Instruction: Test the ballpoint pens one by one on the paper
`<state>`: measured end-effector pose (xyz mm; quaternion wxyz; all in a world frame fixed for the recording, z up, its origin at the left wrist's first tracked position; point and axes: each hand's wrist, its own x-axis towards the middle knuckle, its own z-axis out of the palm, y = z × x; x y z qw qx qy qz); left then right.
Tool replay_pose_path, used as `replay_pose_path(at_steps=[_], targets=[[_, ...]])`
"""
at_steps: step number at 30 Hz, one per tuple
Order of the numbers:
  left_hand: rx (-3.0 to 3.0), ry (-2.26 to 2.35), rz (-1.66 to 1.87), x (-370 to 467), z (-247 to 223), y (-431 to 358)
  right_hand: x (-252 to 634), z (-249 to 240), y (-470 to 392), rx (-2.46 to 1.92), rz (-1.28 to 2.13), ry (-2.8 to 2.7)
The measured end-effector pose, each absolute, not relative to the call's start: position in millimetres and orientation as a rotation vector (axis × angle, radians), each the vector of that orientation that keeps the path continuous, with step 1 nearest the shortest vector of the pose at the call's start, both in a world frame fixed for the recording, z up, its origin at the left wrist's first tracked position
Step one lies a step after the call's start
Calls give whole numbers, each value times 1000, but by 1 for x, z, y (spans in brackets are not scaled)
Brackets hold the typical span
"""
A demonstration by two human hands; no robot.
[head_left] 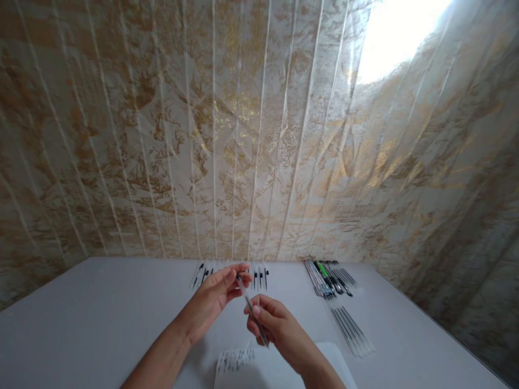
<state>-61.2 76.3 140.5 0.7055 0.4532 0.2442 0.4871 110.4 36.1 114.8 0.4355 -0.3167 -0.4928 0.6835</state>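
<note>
A slim, clear-barrelled pen (245, 293) slants between my two hands above the table. My left hand (225, 283) pinches its upper end, where a dark tip shows between thumb and fingers. Lower down the barrel, my right hand (271, 320) closes round the pen with thumb and fingers. The pen's lower end sticks out below the right hand. Beneath the hands lies a white sheet or shallow tray (270, 375) with small dark marks or pieces (235, 359) at its left, too small to make out.
Behind my left hand, clear pen parts with black caps (261, 278) lie in a row, partly hidden. At the back right are several pens (316, 278), one bright green (323, 270). Several thin dark refills (351, 329) lie nearer. A gold-patterned curtain (239, 162) hangs behind the table (101, 324).
</note>
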Motion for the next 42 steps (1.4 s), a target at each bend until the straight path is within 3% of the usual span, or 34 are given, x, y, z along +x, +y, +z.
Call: replay_pose_path(at_steps=[7, 23, 31, 33, 38, 40, 42], targets=[[695, 604, 1246, -42, 129, 73, 105, 109, 36, -895, 1510, -1395], [795, 527, 1208, -39, 131, 70, 106, 112, 31, -994, 1282, -1517], [758, 423, 1058, -48, 142, 66, 103, 122, 27, -688, 1805, -1181], [781, 464, 1089, -47, 142, 66, 101, 121, 27, -787, 1675, -1273], [756, 595, 1225, -44, 134, 70, 98, 115, 24, -1151, 949, -1690], [746, 597, 1212, -44, 133, 71, 98, 115, 24, -1149, 949, -1705], [718, 582, 1194, -44, 133, 71, 97, 117, 25, -1068, 1166, -1612]])
